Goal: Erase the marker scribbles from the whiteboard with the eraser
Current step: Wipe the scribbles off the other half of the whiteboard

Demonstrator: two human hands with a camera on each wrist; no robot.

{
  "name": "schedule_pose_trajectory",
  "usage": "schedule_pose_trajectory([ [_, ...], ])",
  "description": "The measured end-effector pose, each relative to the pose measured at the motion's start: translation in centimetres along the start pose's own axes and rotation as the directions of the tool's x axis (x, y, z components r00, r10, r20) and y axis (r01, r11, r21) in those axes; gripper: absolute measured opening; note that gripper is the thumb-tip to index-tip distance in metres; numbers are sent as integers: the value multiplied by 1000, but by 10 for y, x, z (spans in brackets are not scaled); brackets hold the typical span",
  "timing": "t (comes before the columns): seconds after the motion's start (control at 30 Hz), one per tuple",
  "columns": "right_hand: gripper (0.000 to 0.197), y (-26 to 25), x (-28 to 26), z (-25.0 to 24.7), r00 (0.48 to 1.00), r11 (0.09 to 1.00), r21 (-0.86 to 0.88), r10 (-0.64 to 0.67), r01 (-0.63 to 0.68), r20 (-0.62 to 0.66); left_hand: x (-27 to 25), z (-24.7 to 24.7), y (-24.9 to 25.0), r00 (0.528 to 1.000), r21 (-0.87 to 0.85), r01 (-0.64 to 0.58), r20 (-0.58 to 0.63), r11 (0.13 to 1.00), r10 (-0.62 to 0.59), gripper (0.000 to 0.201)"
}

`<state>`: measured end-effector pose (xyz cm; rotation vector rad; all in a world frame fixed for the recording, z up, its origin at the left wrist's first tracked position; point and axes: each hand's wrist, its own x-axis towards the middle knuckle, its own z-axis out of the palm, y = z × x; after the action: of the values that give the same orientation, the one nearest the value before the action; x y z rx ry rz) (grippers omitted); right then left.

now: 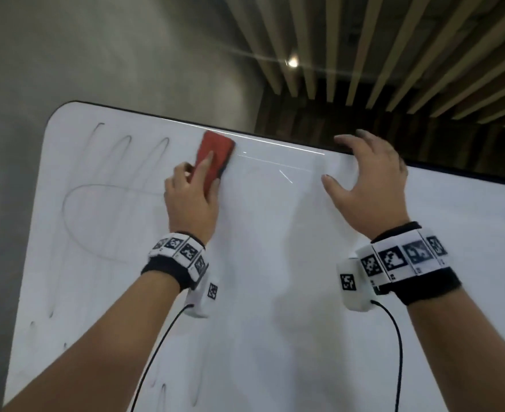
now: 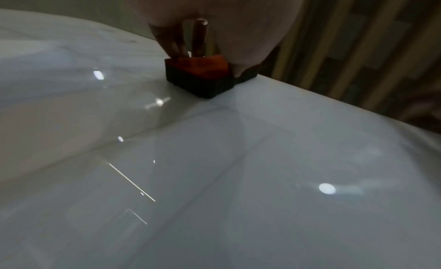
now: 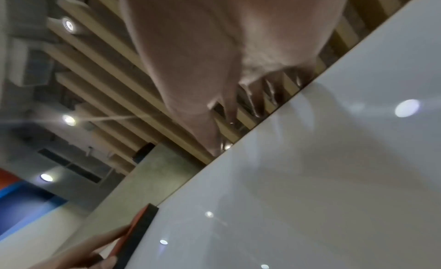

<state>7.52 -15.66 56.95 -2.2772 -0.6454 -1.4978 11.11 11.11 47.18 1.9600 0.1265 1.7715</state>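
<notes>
A white whiteboard (image 1: 275,263) stands before me with grey looping scribbles (image 1: 102,188) on its left part. My left hand (image 1: 194,191) grips a red eraser (image 1: 215,157) with a black felt base, pressed flat on the board just under the top edge. From the left wrist the eraser (image 2: 203,73) shows fingers along both sides. Seen from the right wrist, the eraser (image 3: 138,233) lies edge-on at the lower left. My right hand (image 1: 367,179) hooks spread fingers over the board's top edge, thumb on the face; the right wrist view shows that hand (image 3: 226,65) at the edge.
The board (image 2: 238,178) is glossy and mirrors ceiling lights. Behind its top edge are a grey wall (image 1: 111,49) and a slatted ceiling (image 1: 394,40) with a lamp (image 1: 292,62). The board's right and lower parts carry almost no marks. Cables hang from both wrist cameras.
</notes>
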Motion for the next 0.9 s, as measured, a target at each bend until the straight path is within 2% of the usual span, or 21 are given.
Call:
schedule_pose_trajectory([
  [0.07,71,3,0,6,997,985,-165,58,-48,56,4,3,-3,994,72,105,-36,992,-103,47],
  [0.13,74,2,-4,18,998,972,-233,53,-42,40,-14,8,12,994,61,-108,-18,992,110,48],
  [0.17,74,2,-5,23,999,968,-246,50,-45,14,-30,11,20,953,42,-304,21,952,303,49],
  [0.2,72,1,-6,26,999,968,-246,50,-52,-15,-47,11,24,869,38,-492,80,870,488,50],
  [0.23,70,-1,-6,28,998,971,-233,54,-62,-38,-59,8,23,787,49,-610,152,791,597,50],
  [0.27,68,-2,-5,28,997,974,-216,65,-74,-52,-60,4,17,752,66,-650,201,757,628,49],
  [0.3,67,-3,-4,27,995,975,-205,80,-89,-53,-50,1,9,774,79,-622,214,779,596,49],
  [0.33,66,-3,-3,27,994,974,-200,94,-102,-46,-37,-1,2,847,96,-520,182,849,499,48],
  [0.4,65,-3,-2,26,993,974,-198,108,-113,-39,-7,0,-9,992,118,-126,43,985,121,46],
  [0.43,65,-3,-4,27,993,973,-197,111,-118,-46,2,1,-11,999,95,52,5,994,-53,45],
  [0.47,65,-5,-5,28,992,973,-196,112,-122,-62,2,3,-9,995,85,104,-13,991,-104,46],
  [0.53,65,-8,-6,31,989,972,-192,115,-132,-97,-19,5,1,984,73,-176,40,982,174,46],
  [0.57,64,-10,-7,32,986,972,-187,126,-145,-112,-38,5,2,912,28,-400,110,916,395,46],
  [0.6,63,-13,-6,32,983,971,-180,140,-161,-120,-54,3,-3,796,-26,-582,183,813,576,43],
  [0.63,62,-16,-5,31,981,969,-174,159,-178,-114,-64,-1,-12,694,-40,-688,255,724,674,41],
  [0.67,62,-19,-3,30,979,965,-176,178,-193,-98,-62,-6,-24,643,-26,-733,299,680,705,39],
  [0.7,61,-21,-2,30,978,961,-187,193,-205,-79,-55,-9,-38,665,1,-716,309,699,680,40],
  [0.73,61,-23,0,29,977,957,-197,203,-212,-64,-41,-11,-51,749,44,-634,280,772,600,41],
  [0.8,60,-27,3,30,975,951,-216,217,-222,-47,-7,-18,-75,948,123,-304,137,945,287,43],
  [0.83,60,-30,4,31,973,945,-232,227,-231,-44,13,-21,-83,994,131,-87,71,988,78,44],
  [0.9,59,-35,7,32,967,929,-270,252,-253,-37,35,-19,-82,974,135,222,24,966,-227,45],
])
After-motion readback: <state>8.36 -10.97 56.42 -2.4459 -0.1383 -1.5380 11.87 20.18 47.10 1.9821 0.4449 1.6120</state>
